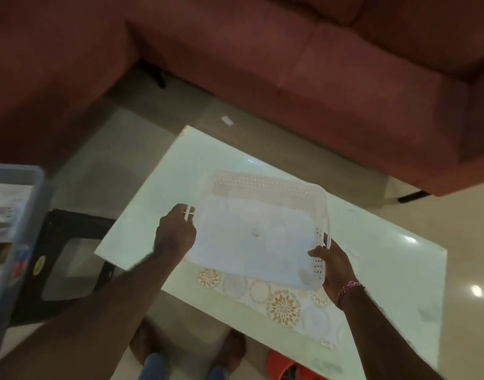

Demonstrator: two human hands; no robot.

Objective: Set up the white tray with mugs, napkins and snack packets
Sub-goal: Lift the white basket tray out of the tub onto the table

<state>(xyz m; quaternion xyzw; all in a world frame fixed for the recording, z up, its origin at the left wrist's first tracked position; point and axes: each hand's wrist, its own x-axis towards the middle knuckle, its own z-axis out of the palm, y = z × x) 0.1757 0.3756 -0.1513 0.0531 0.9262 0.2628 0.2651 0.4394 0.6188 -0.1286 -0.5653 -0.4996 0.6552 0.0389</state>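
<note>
Hands hold the white tray (252, 237) from both short ends, over the glass counter (386, 270). The left hand (176, 231) grips the left handle, its fingers (180, 211) closed around the thin bar. The right hand (332, 266) takes the right end, the fingers clamped on the perforated side wall, with the thumb on the inner side. A pink bracelet (347, 290) sits on the right wrist.

The tray is empty; only a small dark mark shows on its floor. Its walls have many small holes, and the far wall is tilted a little toward the camera. I cannot tell if the tray touches the counter or is just above it.

The counter is pale and glossy, with a band of golden flower circles (283, 308) along the near side, partly under the tray. Behind the counter stands a dark red sofa (290, 64). At the left edge there is a grey-blue plastic bin (21, 215) with blurred things inside, and beside it a black stool (71, 256). Below the counter, the person's feet and something red (282, 366) show on the floor. The view is blurred.
</note>
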